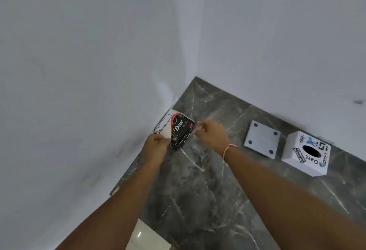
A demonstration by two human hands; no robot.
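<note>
So the left hand [156,147] has its fingers curled round the near left corner of a black, red and white Dove soap pack [179,131], gripping it. The right hand [213,135] is curled up too, pinching a small white scrap [198,126] right at the pack's right edge; it's too blurry to tell what it is. There's a red-and-white thread bracelet [229,148] on that wrist. The pack is tilted, at the far left corner of the dark grey marble counter [198,190], close to the white wall [79,71]. Further right along the back edge there's a flat grey square plate with four dark dots [262,139], then a white printed box with a round hole [307,153] just beside it.
</note>
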